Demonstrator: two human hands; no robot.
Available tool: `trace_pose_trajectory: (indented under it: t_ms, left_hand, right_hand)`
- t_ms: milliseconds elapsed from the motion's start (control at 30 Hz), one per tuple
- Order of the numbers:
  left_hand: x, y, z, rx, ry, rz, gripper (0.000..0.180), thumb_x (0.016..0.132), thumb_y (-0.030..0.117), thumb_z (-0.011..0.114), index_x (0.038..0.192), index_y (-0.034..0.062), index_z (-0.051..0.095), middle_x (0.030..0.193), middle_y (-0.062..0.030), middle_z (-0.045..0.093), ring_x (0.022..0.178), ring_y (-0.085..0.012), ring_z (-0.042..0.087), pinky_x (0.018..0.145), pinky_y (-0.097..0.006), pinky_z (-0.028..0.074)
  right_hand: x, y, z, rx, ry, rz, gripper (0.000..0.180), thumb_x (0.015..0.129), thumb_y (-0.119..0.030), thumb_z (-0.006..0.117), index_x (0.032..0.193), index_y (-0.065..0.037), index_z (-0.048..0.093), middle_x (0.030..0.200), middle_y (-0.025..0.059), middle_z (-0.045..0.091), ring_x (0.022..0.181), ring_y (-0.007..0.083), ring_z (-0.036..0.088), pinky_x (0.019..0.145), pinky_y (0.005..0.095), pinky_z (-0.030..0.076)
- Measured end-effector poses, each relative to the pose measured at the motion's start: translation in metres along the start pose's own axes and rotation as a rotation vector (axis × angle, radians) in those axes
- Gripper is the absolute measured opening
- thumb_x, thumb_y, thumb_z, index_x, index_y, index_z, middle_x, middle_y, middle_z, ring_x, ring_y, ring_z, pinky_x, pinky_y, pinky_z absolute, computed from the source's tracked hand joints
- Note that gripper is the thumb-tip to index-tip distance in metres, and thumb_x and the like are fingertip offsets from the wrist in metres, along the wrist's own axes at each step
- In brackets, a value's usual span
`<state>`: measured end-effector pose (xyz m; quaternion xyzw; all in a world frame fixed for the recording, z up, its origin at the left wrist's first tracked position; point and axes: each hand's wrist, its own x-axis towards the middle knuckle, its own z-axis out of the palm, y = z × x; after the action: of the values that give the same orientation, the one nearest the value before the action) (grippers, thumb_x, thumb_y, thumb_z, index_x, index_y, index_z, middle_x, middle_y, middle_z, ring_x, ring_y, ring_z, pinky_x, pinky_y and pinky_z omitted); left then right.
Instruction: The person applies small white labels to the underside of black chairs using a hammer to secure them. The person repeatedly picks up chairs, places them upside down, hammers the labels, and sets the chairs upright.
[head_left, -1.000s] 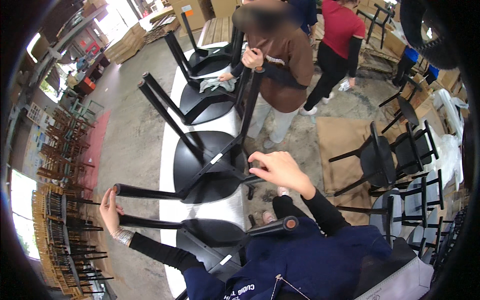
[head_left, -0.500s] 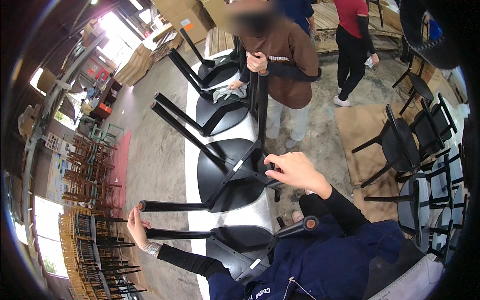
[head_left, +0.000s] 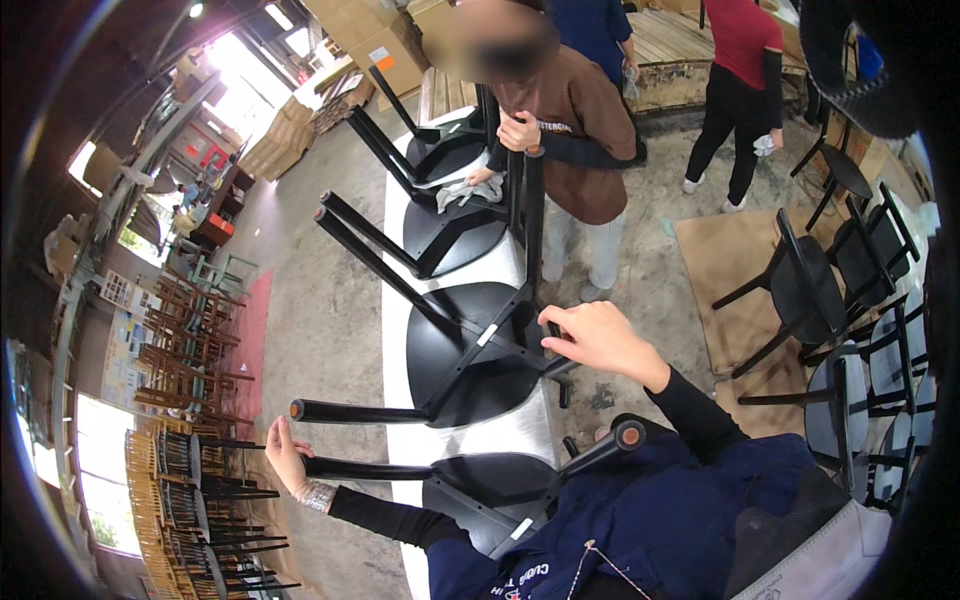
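Observation:
Several black chairs lie upside down on a long white table point(head_left: 520, 430), legs pointing left and up. My left hand point(head_left: 283, 455) grips the end of a leg of the nearest black chair point(head_left: 480, 500). My right hand point(head_left: 595, 338) rests on the frame of the middle black chair point(head_left: 465, 350), fingers curled at its rim. A copper-tipped leg point(head_left: 625, 437) of the nearest chair sticks up just below my right forearm.
A person in a brown shirt point(head_left: 570, 140) stands across the table, holding a chair leg and a grey rag point(head_left: 460, 190). Another person in red point(head_left: 745, 90) stands behind. More black chairs point(head_left: 830, 300) stand on cardboard at right. Stacked wooden chairs point(head_left: 190, 350) fill the left.
The view has shifted, so the chairs appear higher and nearer. My left hand keeps hold of the leg end; my right hand has stayed on the middle chair's frame.

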<state>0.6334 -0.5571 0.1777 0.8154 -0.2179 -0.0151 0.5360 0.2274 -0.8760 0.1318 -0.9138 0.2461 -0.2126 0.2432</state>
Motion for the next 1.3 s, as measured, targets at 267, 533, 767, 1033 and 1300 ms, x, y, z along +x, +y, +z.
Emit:
trace_pose_trajectory:
  t_ms: [267,533,767,1033,1300]
  left_hand:
    - [0.000,0.002,0.002,0.039,-0.010,0.029,0.041,0.093,0.037,0.055,0.080,-0.0023,0.058,0.053,-0.0057,0.053,0.036,-0.0088,0.046,0.034,-0.021,0.035]
    - [0.004,-0.020,-0.006,0.060,0.008,0.107,0.039,0.095,0.031,0.052,0.068,0.0040,0.045,0.049,-0.0030,0.047,0.035,-0.0083,0.044,0.032,-0.022,0.033]
    - [0.002,-0.002,0.004,0.067,-0.012,0.137,0.035,0.095,0.029,0.052,0.075,0.0017,0.048,0.048,-0.0040,0.048,0.035,-0.0090,0.044,0.036,-0.021,0.032]
    - [0.001,-0.011,-0.006,0.051,0.013,0.119,0.035,0.095,0.030,0.053,0.075,0.0019,0.049,0.051,-0.0039,0.049,0.036,-0.0084,0.046,0.033,-0.020,0.034]
    - [-0.002,-0.001,0.003,0.049,0.021,0.087,0.036,0.095,0.034,0.052,0.078,0.0017,0.050,0.048,-0.0040,0.049,0.035,-0.0084,0.045,0.035,-0.019,0.031]
  right_hand:
    - [-0.007,0.001,0.010,-0.046,0.191,0.072,0.021,0.085,-0.028,0.060,0.093,-0.009,0.057,0.063,0.0106,0.062,0.061,0.0307,0.062,0.055,0.0421,0.046]
    - [-0.008,-0.001,0.010,0.068,0.200,0.112,0.021,0.085,-0.028,0.059,0.088,-0.007,0.058,0.064,0.0152,0.062,0.064,0.0340,0.062,0.057,0.0447,0.048]
    - [-0.008,-0.006,0.001,0.094,0.245,0.173,0.020,0.084,-0.028,0.060,0.088,-0.009,0.058,0.061,0.0130,0.061,0.061,0.0324,0.062,0.056,0.0439,0.047]
    - [-0.006,-0.006,0.007,0.129,0.230,0.137,0.020,0.084,-0.027,0.060,0.088,-0.008,0.058,0.060,0.0125,0.060,0.061,0.0320,0.062,0.055,0.0426,0.047]
    - [-0.009,-0.002,0.004,0.106,0.258,0.113,0.022,0.085,-0.027,0.060,0.088,-0.006,0.058,0.062,0.0140,0.061,0.060,0.0325,0.062,0.055,0.0427,0.047]
